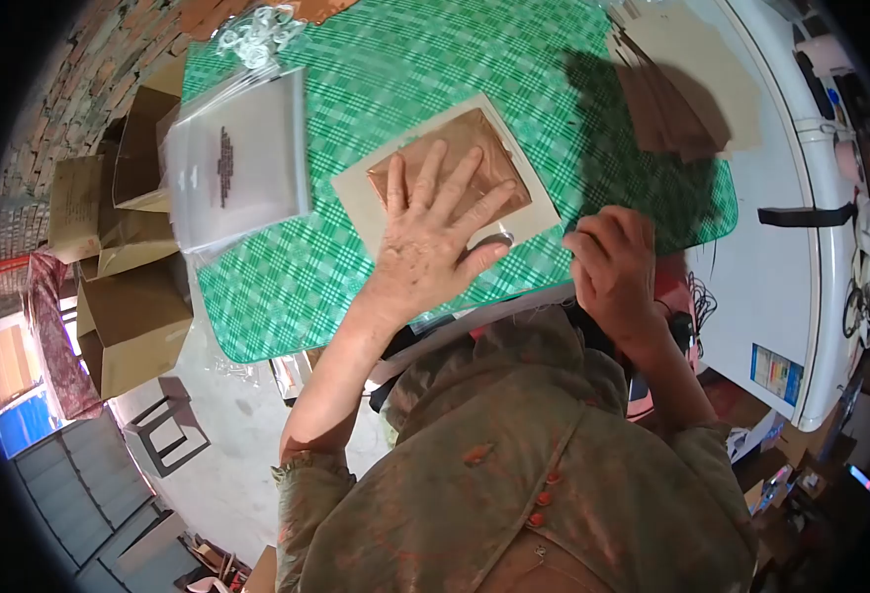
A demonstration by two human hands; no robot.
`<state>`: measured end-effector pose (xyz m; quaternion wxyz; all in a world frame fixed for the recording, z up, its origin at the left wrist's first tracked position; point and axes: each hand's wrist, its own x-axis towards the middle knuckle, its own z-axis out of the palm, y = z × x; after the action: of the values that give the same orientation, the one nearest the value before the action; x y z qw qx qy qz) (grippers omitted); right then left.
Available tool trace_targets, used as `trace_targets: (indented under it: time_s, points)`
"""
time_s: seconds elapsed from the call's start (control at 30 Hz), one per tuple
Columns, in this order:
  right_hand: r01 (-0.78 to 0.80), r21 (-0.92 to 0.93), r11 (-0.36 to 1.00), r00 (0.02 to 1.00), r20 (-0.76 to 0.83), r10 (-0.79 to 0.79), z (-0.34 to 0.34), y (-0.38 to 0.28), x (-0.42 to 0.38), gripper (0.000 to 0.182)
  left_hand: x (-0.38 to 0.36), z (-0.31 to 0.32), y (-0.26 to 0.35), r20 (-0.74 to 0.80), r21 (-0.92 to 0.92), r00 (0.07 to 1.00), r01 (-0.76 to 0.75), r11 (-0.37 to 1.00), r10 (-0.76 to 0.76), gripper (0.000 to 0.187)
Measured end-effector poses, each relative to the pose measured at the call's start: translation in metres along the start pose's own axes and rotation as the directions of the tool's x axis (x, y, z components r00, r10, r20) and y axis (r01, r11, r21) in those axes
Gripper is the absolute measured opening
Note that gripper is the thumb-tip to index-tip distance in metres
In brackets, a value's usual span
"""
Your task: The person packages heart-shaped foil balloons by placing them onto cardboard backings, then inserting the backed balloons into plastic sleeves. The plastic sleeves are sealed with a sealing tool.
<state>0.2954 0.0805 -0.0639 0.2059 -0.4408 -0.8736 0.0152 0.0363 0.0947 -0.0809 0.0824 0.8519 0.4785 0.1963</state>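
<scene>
My left hand (430, 222) lies flat with its fingers spread on a copper-brown packet in shiny clear plastic (502, 163). Under the packet is a cream-coloured card or board (358, 198), tilted on the green checked tablecloth (395, 69); its edges show around the packet. At the table's near edge, just right of the card, my right hand (613, 262) is closed with the fingers curled in. What those fingers hold, if anything, is hidden.
A stack of clear printed plastic bags (242, 163) lies at the table's left, below crumpled white packaging (257, 35). Flat brown and cream cards (677, 99) are piled at the far right. Open cardboard boxes (138, 316) stand left, a white appliance (761, 257) right.
</scene>
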Motion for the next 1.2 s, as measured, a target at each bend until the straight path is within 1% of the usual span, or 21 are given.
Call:
trace_targets:
  time_s: [0.07, 0.17, 0.27, 0.37, 0.47, 0.57, 0.67, 0.77, 0.87, 0.97, 1.07, 1.2]
  points:
    - [0.007, 0.018, 1.0, 1.0, 0.002, -0.007, -0.008, 0.004, -0.002, 0.03, 0.0, -0.001, -0.001, 0.004, 0.003, 1.0, -0.009, 1.0, 0.009, 0.053]
    - [0.065, 0.0, 0.998, 0.991, -0.113, -0.064, -0.01, -0.001, 0.005, 0.028, 0.0, -0.002, 0.0, 0.023, 0.033, 1.0, -0.005, 0.999, 0.005, 0.051]
    - [0.087, -0.03, 0.996, 0.996, 0.003, -0.087, -0.003, 0.007, -0.009, 0.027, 0.0, -0.001, 0.001, 0.036, 0.039, 0.999, -0.001, 0.999, -0.001, 0.05]
    - [0.091, 0.009, 0.996, 0.995, 0.035, -0.092, -0.011, 0.011, -0.02, 0.027, 0.0, -0.001, 0.002, 0.048, 0.056, 0.999, 0.009, 0.998, -0.012, 0.05]
    - [0.075, 0.101, 0.992, 0.996, 0.034, -0.079, -0.014, 0.017, -0.022, 0.026, 0.001, -0.001, 0.001, 0.039, 0.065, 0.999, 0.003, 0.998, -0.005, 0.05]
    - [0.052, -0.018, 0.998, 0.998, -0.037, -0.053, -0.009, 0.01, -0.006, 0.021, 0.0, 0.001, 0.001, 0.036, 0.076, 0.999, 0.0, 0.997, -0.003, 0.05]
    - [0.1, 0.089, 0.991, 0.994, 0.04, -0.104, -0.012, 0.013, -0.014, 0.021, 0.002, -0.001, 0.0, 0.034, 0.082, 0.999, -0.006, 0.997, 0.003, 0.05]
    - [0.111, 0.146, 0.983, 0.992, 0.043, -0.119, -0.011, 0.018, -0.02, 0.021, 0.0, 0.0, 0.001, 0.045, 0.081, 0.999, -0.007, 0.997, 0.003, 0.049]
    - [0.067, 0.174, 0.982, 0.997, 0.011, -0.07, -0.023, 0.014, -0.008, 0.02, 0.0, 0.001, 0.002, 0.054, 0.078, 0.998, 0.004, 0.997, -0.008, 0.048]
    - [0.088, 0.199, 0.976, 0.996, -0.03, -0.084, -0.012, 0.017, 0.001, 0.021, 0.001, 0.0, 0.002, 0.057, 0.083, 0.998, -0.001, 0.997, -0.004, 0.047]
    - [0.151, 0.189, 0.97, 0.986, 0.033, -0.16, -0.003, 0.021, 0.006, 0.021, 0.001, 0.0, 0.002, 0.054, 0.085, 0.999, -0.005, 0.996, 0.0, 0.047]
    - [0.162, 0.17, 0.972, 0.98, 0.09, -0.179, 0.001, 0.022, 0.011, 0.017, 0.001, -0.001, 0.001, 0.06, 0.092, 0.998, -0.006, 0.996, 0.001, 0.047]
